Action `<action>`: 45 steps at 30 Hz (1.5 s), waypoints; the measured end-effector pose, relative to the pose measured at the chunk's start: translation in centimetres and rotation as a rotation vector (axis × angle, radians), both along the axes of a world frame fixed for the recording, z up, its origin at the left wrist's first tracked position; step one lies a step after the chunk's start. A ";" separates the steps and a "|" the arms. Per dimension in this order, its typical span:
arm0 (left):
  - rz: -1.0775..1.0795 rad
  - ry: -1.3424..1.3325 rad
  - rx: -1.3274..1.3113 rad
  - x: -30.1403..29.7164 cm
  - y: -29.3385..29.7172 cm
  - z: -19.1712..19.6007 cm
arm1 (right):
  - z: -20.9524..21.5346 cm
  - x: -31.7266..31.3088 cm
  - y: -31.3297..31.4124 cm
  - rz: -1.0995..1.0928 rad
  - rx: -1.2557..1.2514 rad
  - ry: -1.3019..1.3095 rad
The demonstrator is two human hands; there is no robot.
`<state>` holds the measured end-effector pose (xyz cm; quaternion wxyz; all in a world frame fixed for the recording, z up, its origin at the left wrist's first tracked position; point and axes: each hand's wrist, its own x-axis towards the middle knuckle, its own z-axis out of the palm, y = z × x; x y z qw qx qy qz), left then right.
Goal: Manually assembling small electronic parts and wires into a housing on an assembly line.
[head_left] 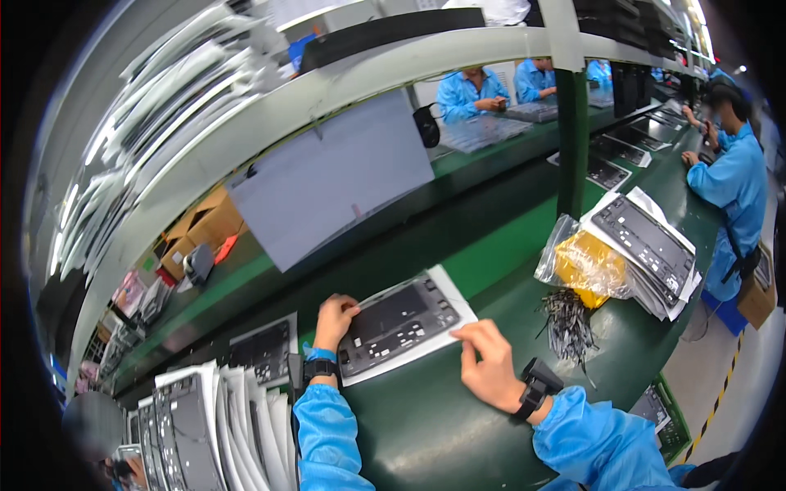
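Head view: left hand (334,317) and right hand (485,360), fingers loose, touch dark laptop panel (399,322).

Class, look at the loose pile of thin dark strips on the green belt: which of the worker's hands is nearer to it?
Right. The right hand lies just left of the strip pile; the left hand is farther away, beyond the grey panel.

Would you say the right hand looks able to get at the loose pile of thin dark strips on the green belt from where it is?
Probably yes: the right hand hovers by the dark panel, and bare green belt lies between it and the loose pile of thin dark strips.
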<state>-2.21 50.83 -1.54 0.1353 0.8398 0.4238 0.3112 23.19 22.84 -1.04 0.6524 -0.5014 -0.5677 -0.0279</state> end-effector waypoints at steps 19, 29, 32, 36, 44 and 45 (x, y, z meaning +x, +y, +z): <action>0.270 -0.219 0.521 11.7 4.6 -1.2 | 0.7 -0.8 0.6 0.171 0.004 -0.214; -0.180 -0.280 0.567 7.7 -17.3 1.2 | 2.7 15.1 -2.0 -0.175 -0.674 -0.444; -0.181 -0.355 0.500 8.6 -19.4 0.8 | 2.1 15.7 -1.4 -0.132 -0.732 -0.411; -0.143 -0.387 0.441 8.4 -20.9 0.3 | 2.9 15.0 -1.1 -0.143 -0.567 -0.459; -0.258 -0.533 0.080 10.6 -25.0 0.6 | 6.1 11.1 -1.9 0.316 -0.441 0.240; -0.260 -0.554 -0.124 10.8 -25.6 0.9 | 6.2 10.3 -2.0 0.391 -0.477 0.264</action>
